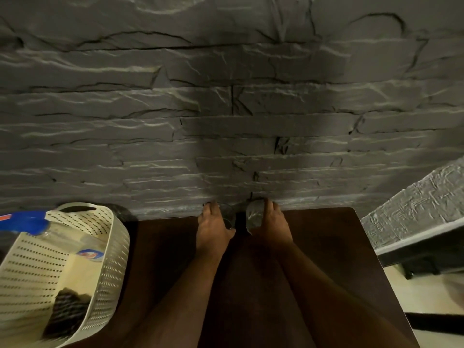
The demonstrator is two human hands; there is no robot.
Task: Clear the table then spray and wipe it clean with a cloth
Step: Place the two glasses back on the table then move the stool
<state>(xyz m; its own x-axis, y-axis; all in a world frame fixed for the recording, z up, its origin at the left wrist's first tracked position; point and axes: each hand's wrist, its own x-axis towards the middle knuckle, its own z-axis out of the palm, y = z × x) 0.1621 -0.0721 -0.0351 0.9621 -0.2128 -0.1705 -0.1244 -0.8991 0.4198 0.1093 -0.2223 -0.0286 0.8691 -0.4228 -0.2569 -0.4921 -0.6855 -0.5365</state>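
The dark brown wooden table (326, 247) runs up to a grey stone wall. Both my arms stretch to its far edge. My left hand (213, 229) is wrapped around a clear glass (228, 217) that is hard to make out against the wall. My right hand (272, 227) grips a second clear, greyish glass (253, 217) right beside the first. A spray bottle with a blue trigger head (27, 222) stands in the cream perforated basket (113, 247) on the table's left side. A dark cloth (67, 310) lies in the basket's near end.
The stone wall (226, 109) closes off the table's far side. At the right, a textured grey ledge (414, 217) rises past the table's edge, with pale floor (426, 292) below it. The basket takes up the table's left side.
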